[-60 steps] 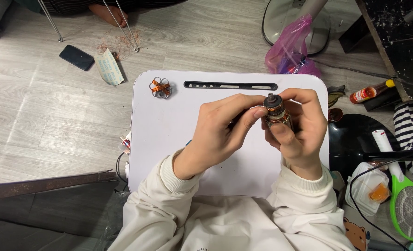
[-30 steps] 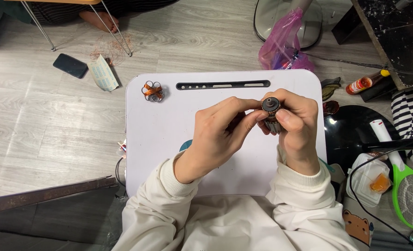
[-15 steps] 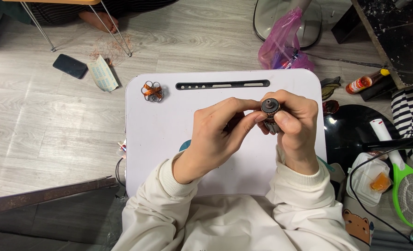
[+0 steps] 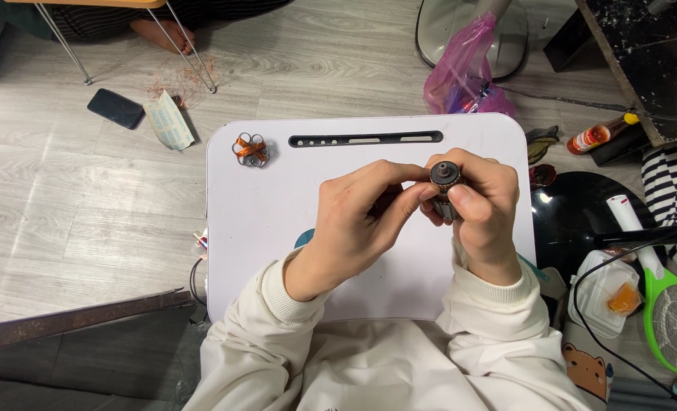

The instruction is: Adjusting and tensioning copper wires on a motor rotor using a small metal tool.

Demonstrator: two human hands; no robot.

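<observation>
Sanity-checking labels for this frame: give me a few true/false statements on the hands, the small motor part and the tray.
1. Both hands hold the small cylindrical motor part above the white lap tray. True.
2. A copper-wound piece lies on the tray's far left corner. True.
3. The left hand rests flat on the tray. False: its fingertips pinch the part.
4. The phone lies on the tray. False: it lies on the wooden floor.
5. The right hand is empty. False: it grips the part.

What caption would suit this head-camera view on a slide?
Both hands, left hand and right hand, grip a small motor rotor above a white lap desk.
</observation>
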